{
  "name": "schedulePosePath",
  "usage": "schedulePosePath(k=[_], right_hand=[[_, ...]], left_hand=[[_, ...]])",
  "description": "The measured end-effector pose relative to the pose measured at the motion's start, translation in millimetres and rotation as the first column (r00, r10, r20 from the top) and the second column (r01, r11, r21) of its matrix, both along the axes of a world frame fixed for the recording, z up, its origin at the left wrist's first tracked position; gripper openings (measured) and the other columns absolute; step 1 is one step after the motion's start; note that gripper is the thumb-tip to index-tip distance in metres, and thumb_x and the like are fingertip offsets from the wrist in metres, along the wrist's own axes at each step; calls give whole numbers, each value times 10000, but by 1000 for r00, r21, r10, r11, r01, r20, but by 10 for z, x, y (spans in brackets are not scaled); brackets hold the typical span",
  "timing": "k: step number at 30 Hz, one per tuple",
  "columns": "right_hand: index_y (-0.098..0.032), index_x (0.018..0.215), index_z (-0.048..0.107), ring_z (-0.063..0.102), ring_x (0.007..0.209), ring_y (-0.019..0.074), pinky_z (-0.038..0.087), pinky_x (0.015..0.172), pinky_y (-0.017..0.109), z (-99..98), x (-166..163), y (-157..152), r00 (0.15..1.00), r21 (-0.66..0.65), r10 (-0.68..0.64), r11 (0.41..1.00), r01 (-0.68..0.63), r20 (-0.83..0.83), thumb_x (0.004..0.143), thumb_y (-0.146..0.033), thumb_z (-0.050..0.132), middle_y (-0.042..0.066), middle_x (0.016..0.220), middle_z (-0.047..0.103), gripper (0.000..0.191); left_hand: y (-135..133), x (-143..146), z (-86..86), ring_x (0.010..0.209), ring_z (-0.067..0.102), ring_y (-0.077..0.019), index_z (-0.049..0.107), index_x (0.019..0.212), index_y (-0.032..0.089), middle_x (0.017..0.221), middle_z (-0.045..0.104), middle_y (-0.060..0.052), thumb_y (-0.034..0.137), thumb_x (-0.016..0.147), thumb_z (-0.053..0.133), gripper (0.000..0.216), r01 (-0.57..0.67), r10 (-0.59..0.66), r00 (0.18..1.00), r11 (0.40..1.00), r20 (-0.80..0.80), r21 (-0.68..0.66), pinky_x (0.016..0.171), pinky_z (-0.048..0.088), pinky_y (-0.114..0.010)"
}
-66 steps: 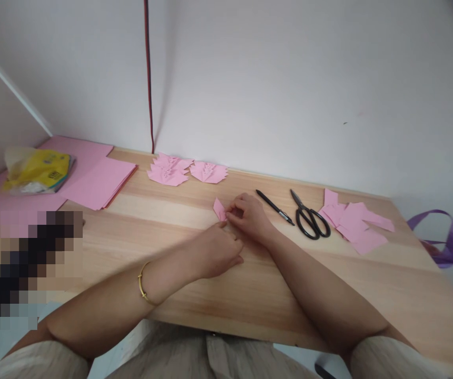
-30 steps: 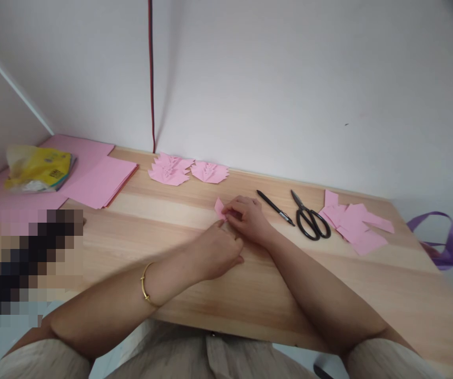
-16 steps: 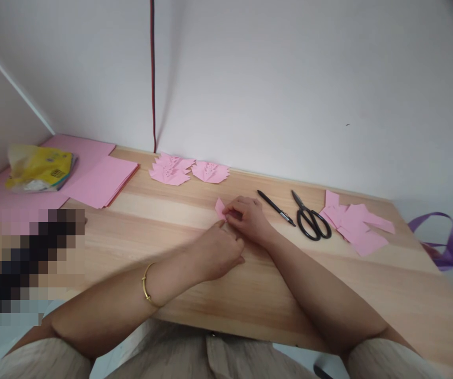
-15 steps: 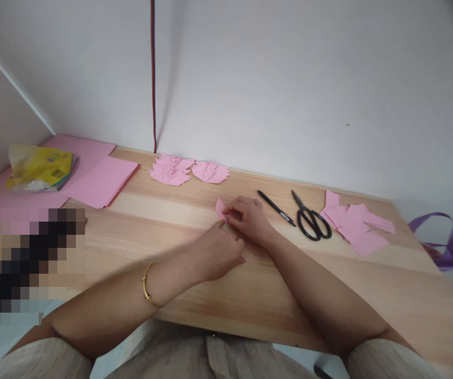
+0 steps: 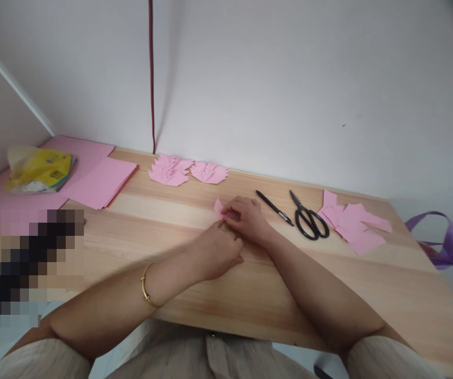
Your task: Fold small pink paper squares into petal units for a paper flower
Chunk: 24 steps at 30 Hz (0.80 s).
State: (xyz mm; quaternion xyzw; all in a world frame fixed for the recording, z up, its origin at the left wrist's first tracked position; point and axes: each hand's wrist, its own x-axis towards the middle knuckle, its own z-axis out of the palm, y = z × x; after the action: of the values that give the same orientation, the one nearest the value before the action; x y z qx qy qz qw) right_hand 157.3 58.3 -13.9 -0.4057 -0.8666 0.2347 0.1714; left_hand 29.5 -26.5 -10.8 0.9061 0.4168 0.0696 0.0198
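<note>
Both my hands meet over a small piece of pink paper (image 5: 218, 207) near the middle of the table, and most of the paper is hidden beneath them. My left hand (image 5: 219, 251) has its index finger stretched to the paper, with the other fingers curled in. Bent over the paper from the right, my right hand (image 5: 245, 218) grips it between thumb and fingers. Just right of that hand lie a black pen (image 5: 274, 208) and black-handled scissors (image 5: 309, 218), their blades closed.
Pink cut-outs with jagged edges (image 5: 209, 172) lie by the wall. Pink paper scraps (image 5: 355, 226) are heaped on the right, near a purple strap (image 5: 450, 239). A yellow plastic packet (image 5: 48, 168) rests on pink sheets (image 5: 96, 181) at the left. A cable (image 5: 151, 79) hangs down the wall.
The whole view has shifted very slightly. Both hands stay on the pink paper in nearly the same pose, and the right fingers have moved a little over it.
</note>
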Motion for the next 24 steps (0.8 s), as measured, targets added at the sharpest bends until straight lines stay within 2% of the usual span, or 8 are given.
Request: schedulePosePath(k=[9, 17, 24], right_hand=[[-228, 851, 641, 549, 945, 186, 277, 890, 384, -29, 14, 2, 1000, 22, 10, 1000, -10, 9, 711, -174, 605, 24, 943, 635, 155], [-227, 838, 643, 554, 937, 175, 263, 890, 384, -28, 28, 20, 999, 8, 35, 999, -35, 1, 765, -133, 509, 24, 939, 650, 179], [-225, 839, 640, 554, 924, 175, 259, 881, 380, -52, 13, 14, 1000, 15, 17, 1000, -16, -5, 762, -126, 511, 22, 913, 651, 180]], left_hand=[[6, -3, -26, 969, 594, -255, 631, 808, 124, 841, 687, -124, 409, 803, 574, 290, -1, 1, 1000, 1000, 10, 11, 980, 346, -434], [4, 0, 5, 797, 621, -217, 627, 794, 131, 733, 673, -87, 392, 826, 547, 274, -8, 8, 1000, 998, 6, -59, 963, 358, -443], [1, 3, 3, 789, 625, -223, 628, 800, 123, 738, 678, -94, 398, 829, 540, 290, -3, 3, 1000, 998, -1, -60, 961, 362, -448]])
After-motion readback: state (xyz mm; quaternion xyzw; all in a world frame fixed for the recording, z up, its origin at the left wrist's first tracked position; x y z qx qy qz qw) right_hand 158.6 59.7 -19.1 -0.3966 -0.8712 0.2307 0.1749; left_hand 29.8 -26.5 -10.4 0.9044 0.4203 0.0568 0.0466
